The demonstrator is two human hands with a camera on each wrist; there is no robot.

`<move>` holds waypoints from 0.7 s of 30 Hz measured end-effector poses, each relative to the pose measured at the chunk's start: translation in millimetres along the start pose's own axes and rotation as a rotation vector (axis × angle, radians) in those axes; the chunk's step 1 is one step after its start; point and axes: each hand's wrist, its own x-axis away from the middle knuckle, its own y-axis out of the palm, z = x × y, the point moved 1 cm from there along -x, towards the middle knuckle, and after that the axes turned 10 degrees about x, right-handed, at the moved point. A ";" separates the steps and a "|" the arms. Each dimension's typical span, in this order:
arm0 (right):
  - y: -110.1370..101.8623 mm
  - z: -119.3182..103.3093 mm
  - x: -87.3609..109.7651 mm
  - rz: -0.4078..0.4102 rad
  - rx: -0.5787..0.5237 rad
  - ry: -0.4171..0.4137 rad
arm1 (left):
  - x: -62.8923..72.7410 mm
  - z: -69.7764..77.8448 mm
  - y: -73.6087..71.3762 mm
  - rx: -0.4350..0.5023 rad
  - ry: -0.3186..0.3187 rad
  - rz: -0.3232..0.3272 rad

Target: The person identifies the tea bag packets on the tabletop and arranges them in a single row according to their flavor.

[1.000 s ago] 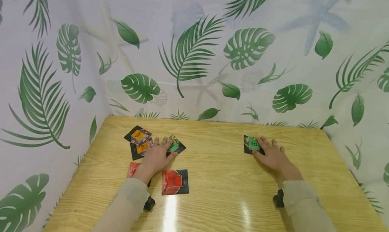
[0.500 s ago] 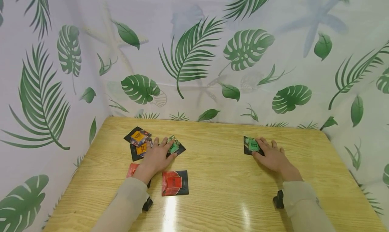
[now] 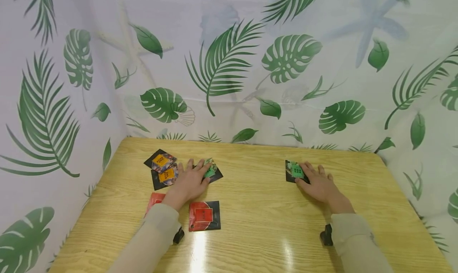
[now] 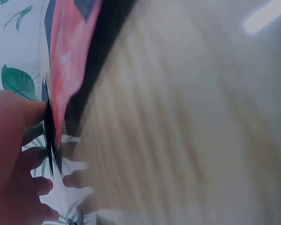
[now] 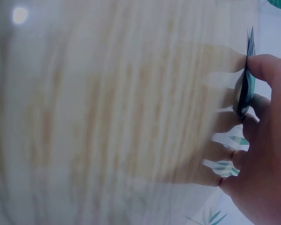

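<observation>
My left hand [image 3: 187, 185] lies palm down over a green-and-black square sachet [image 3: 215, 175] on the table, fingers stretched out across it. Just left of those fingers, two orange-and-black sachets [image 3: 166, 177] overlap each other. Far to the right, my right hand [image 3: 320, 185] touches another green-and-black sachet [image 3: 294, 170], thumb and index fingertips on its right side. In the right wrist view that sachet [image 5: 246, 89] appears edge-on at the fingertips. A red-and-black sachet [image 3: 204, 215] lies below my left hand, and a second red sachet [image 3: 154, 201] is partly hidden by the left forearm.
The wood-grain table [image 3: 257, 209] spans the space between both hands. A leaf-patterned cloth [image 3: 229, 66] hangs behind the table and along its sides. Black wrist devices [image 3: 326, 236] sit at both cuffs.
My left hand has slid slightly right, and the green sachet beneath it has shifted right too, away from the orange ones. The right hand holds its place.
</observation>
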 end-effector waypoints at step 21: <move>-0.1 -0.2 0.5 0.011 0.001 0.004 | -31.8 37.6 20.7 -0.040 0.058 -0.083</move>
